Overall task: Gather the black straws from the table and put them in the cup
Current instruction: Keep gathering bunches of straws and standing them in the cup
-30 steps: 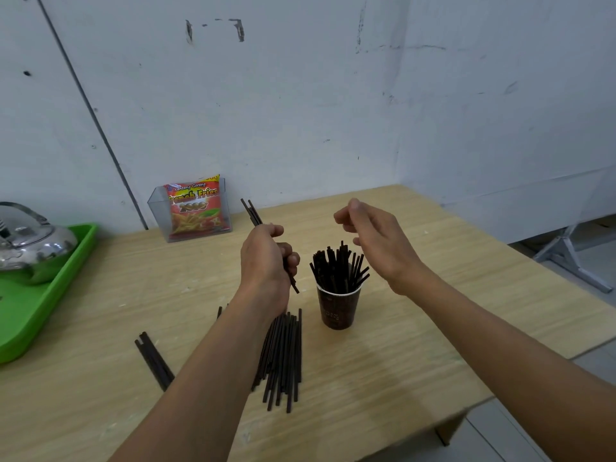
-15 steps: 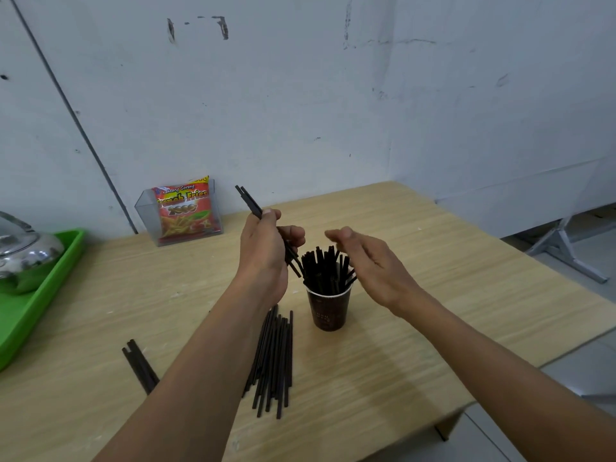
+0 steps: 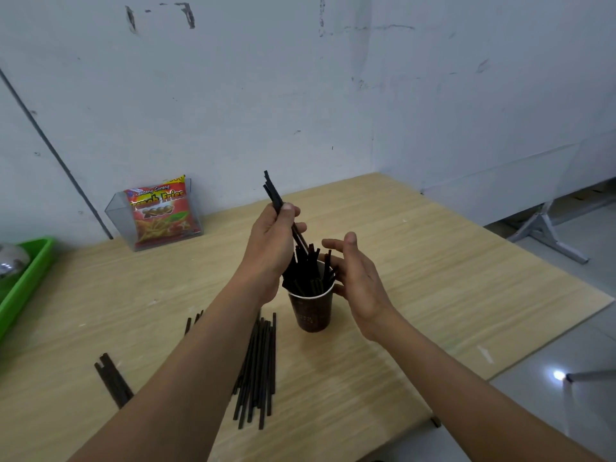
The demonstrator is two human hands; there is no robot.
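Paper cup (image 3: 311, 311): centre of surface (image 3: 433, 261), crowded with standing straws (image 3: 308, 271). Left hand (image 3: 271, 241): grips held straws (image 3: 273, 191), lower ends at cup mouth. Right hand (image 3: 356, 278): relaxed, empty, cup's 3 o'clock. Loose straws (image 3: 258, 368): 7 o'clock. Risk: crowded mouth deflects incoming ends; cup topples.

Left hand (image 3: 270, 248), right hand (image 3: 360, 281) and 2 forearms are bare (uncovered to the view's edge).

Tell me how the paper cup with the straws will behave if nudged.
The cup looks light and narrow-based, so it probably slides or tips easily. The straws in it rise above the rim and lean, likely making it top-heavy. The right hand, open beside it, could steady it.
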